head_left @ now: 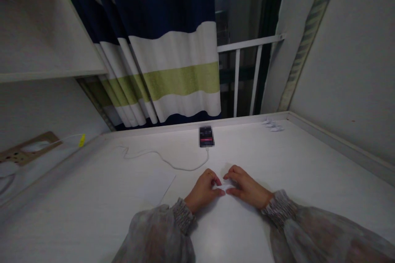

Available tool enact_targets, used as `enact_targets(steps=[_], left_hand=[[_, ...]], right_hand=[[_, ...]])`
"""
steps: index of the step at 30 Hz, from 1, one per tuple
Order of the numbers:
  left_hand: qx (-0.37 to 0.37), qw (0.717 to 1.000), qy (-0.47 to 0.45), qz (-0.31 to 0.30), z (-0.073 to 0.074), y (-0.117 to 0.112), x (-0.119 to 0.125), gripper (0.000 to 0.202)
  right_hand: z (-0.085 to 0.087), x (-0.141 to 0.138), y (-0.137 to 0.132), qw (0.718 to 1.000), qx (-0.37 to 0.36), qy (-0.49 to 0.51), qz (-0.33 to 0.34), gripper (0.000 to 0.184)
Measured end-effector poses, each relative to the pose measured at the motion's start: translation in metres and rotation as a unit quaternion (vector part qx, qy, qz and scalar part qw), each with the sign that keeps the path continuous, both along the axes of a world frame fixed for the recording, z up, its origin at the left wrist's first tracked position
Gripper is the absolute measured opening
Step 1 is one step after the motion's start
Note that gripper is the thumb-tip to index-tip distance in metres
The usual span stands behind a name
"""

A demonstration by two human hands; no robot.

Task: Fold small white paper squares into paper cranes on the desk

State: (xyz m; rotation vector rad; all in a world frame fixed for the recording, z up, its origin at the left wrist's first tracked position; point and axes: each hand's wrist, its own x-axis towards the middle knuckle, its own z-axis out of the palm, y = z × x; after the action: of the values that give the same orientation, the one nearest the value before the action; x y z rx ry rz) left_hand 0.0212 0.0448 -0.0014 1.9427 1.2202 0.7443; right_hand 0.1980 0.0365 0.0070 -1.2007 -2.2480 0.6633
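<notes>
Paper is the thing in hand: a small white piece (225,187) lies on the table between the two hands, pinched at their fingertips, so small and so pale against the top that its shape and long axis cannot be told. Going left to right, a wall socket (27,151) with a white plug and a yellow tag sits at the far left, and a white cable (160,157) runs from there across the table (92,197) to a dark phone (206,136) lying flat, far of the hands and just left of their meeting point. A larger white sheet (148,187) lies flat to the left of the left hand (203,191), its right edge near the wrist. That hand rests on the table with fingers curled, thumb and forefinger closed on the left side of the small paper. The right hand (247,189) mirrors it, fingers bent and closed on the right side, so the fingertips of both nearly touch and neither is nearer than the other. Both wrists wear gathered grey sleeves. Well apart, at the far right corner, a few small folded white pieces (273,125) lie by the wall. Beyond the table hang a striped curtain (166,49) and a white railing (247,74) before a dark window.
</notes>
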Motion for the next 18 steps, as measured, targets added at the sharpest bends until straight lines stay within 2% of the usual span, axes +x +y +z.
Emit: enact_targets(steps=[4,8,10,12,14,16,18], left_hand=[[0.027,0.999,-0.029,-0.009,0.000,-0.002,0.000,0.012],[-0.024,0.994,-0.106,0.019,-0.001,-0.003,0.004,0.010],[-0.072,0.976,-0.204,0.032,0.000,-0.003,0.011,0.017],[-0.089,0.948,-0.297,0.078,0.003,-0.003,0.020,0.025],[-0.083,0.929,-0.342,0.114,0.006,-0.003,0.029,0.028],[-0.065,0.919,-0.364,0.136,0.010,-0.004,0.035,0.027],[-0.049,0.918,-0.367,0.139,0.012,-0.005,0.038,0.025]], right_hand=[[0.004,0.001,0.000,1.000,0.007,0.007,0.001,0.004],[0.005,0.000,0.002,0.988,-0.062,0.137,-0.026,0.003],[0.003,-0.003,0.005,0.958,-0.110,0.260,-0.055,0.012],[0.003,-0.009,0.009,0.905,-0.154,0.391,-0.064,0.028],[0.004,-0.014,0.012,0.855,-0.189,0.480,-0.052,0.035],[0.006,-0.019,0.013,0.836,-0.199,0.509,-0.048,0.030],[0.009,-0.021,0.015,0.836,-0.187,0.511,-0.065,0.028]])
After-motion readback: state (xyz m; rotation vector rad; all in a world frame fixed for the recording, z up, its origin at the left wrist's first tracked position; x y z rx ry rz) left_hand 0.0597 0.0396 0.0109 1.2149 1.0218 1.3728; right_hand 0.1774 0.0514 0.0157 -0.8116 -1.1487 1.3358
